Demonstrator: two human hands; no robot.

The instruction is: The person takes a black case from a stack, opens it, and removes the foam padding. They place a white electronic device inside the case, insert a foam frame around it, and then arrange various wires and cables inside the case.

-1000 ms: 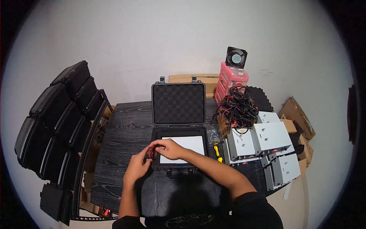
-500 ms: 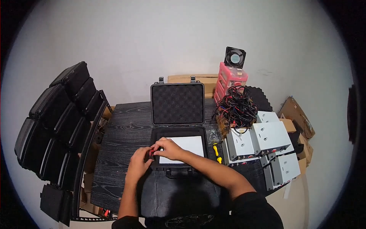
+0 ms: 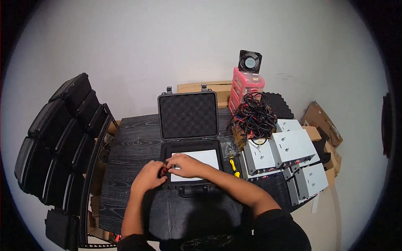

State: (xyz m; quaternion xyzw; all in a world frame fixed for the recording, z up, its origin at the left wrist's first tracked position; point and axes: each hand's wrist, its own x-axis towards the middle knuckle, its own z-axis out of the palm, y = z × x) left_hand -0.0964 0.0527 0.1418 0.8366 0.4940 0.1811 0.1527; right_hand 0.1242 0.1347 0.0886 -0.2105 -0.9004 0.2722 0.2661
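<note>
one small bundle of thin red-and-black wires (image 3: 164, 171) sits at the left edge of one open hard-shell case (image 3: 192, 185), the left hand (image 3: 148, 177) curled round it with thumb and fingers, the right hand (image 3: 185, 165) bent close against its side, though from here i can't tell whether that one grips. one flat white panel (image 3: 201, 159) lies in the case under a lid of bumpy black foam (image 3: 188, 115), and to the right are two smooth yellow handles (image 3: 232, 164) and one tangled heap of rubbery cables (image 3: 254, 115)
</note>
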